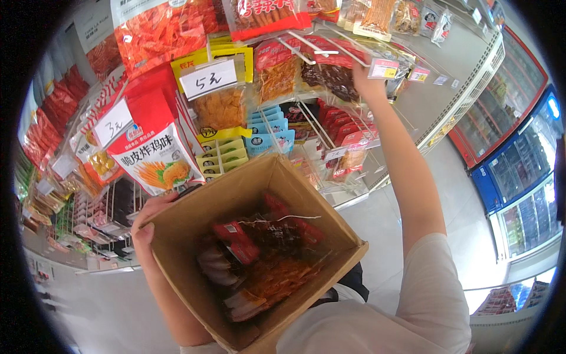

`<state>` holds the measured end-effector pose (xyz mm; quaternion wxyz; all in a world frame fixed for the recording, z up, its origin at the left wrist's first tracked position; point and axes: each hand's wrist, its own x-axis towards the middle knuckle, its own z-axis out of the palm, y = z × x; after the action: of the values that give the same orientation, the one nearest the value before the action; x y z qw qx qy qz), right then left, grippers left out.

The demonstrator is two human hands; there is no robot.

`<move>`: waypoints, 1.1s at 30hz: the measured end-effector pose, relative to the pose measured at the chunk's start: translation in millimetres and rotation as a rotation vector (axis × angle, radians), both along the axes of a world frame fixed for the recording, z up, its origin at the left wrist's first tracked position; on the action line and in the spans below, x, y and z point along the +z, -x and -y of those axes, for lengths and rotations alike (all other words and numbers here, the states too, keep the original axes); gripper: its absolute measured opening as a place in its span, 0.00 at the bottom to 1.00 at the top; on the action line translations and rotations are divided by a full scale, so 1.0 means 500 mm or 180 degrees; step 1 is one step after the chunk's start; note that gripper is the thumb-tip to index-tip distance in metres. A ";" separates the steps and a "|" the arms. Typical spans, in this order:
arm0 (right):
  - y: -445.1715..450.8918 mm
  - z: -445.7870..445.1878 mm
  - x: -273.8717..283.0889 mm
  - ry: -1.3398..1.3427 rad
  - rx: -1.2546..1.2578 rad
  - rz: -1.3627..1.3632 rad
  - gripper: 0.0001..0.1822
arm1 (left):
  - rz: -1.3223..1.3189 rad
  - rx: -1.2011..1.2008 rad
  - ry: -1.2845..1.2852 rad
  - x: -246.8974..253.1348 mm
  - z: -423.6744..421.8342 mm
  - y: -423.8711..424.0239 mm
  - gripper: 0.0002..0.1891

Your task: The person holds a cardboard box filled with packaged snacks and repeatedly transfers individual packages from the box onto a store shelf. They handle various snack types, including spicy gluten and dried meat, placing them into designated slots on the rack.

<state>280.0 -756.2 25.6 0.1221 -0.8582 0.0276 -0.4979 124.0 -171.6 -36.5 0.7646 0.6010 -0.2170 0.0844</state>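
An open cardboard box [177, 248] is tilted against my body, and my left hand [148, 221] grips its left rim. Inside lie clear snack packets with red headers, among them a dark one [274, 234] and an orange-brown one [283, 278]. My right hand [370, 84] reaches up to the rack and holds the right side of a dark brown snack packet [334, 79] with a red header. Its fingertips are partly hidden behind the packet. Metal hooks [305, 53] stick out just beside that hand. An orange-brown packet [276, 79] hangs to its left.
A red and white snack bag [154, 150] and a yellow packet [221, 101] hang close above the box, with handwritten price cards. Below the right hand are more hooks with red packets [349, 128]. Red [504, 97] and blue [522, 150] glass-door coolers stand at right.
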 end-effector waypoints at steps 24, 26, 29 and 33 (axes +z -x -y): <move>0.287 -0.373 0.039 -0.1366 0.2982 -0.0634 0.06 | -0.0184 0.0286 0.0110 0.022 -0.035 0.028 0.38; 0.319 -0.433 0.091 -0.0043 0.3435 -0.0890 0.06 | -0.0270 0.0217 0.0269 0.019 -0.027 0.025 0.37; 0.365 -0.536 0.146 0.1497 0.3549 -0.2090 0.16 | -0.0296 0.0189 0.0192 0.020 -0.022 0.022 0.37; 0.401 -0.589 0.107 0.2440 0.3216 -0.3133 0.29 | -0.0367 0.0103 0.0342 0.024 -0.013 0.029 0.34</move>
<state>79.7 -461.9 79.2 0.0033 -0.8702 -0.4864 0.0783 109.4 -165.0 -24.3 0.8055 0.5664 -0.1580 0.0736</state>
